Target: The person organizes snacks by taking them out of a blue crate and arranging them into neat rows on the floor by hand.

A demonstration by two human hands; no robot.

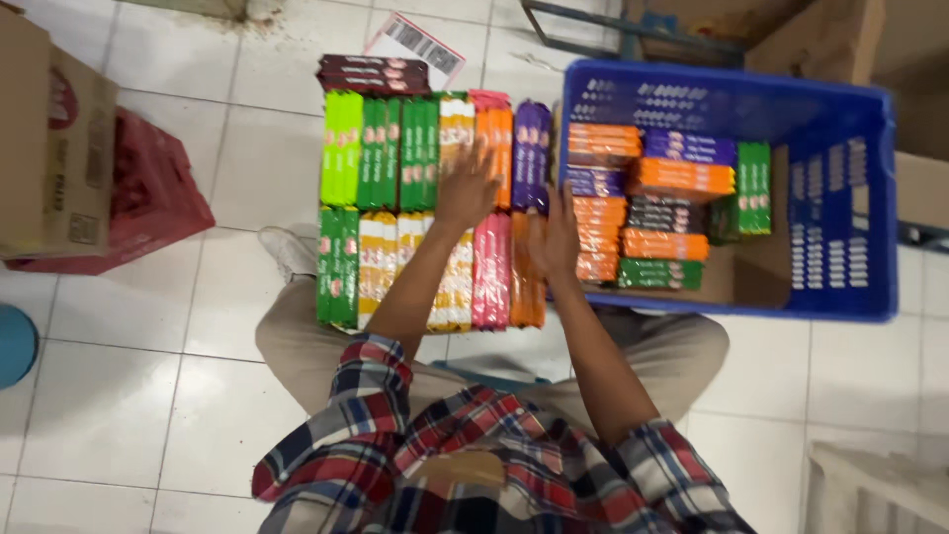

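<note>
Long colourful packs point(381, 153) in green, yellow, orange, pink and purple lie in two rows on the white tiled floor in front of me. My left hand point(467, 188) rests flat with fingers spread on the orange and yellow packs of the far row. At the right end of the near row, my right hand point(557, 237) presses its palm against the side of an orange pack point(524, 282), beside the crate. Neither hand holds anything. A blue plastic crate point(840, 198) on the right holds several more packs in orange, purple and green point(672, 178).
Dark brown packs point(374, 73) lie beyond the far row, with a white printed sheet point(415, 42) behind them. A cardboard box point(54, 138) sits on a red bag point(148, 188) at the left. More cardboard boxes point(820, 40) stand at the top right. My knees are bent below the packs.
</note>
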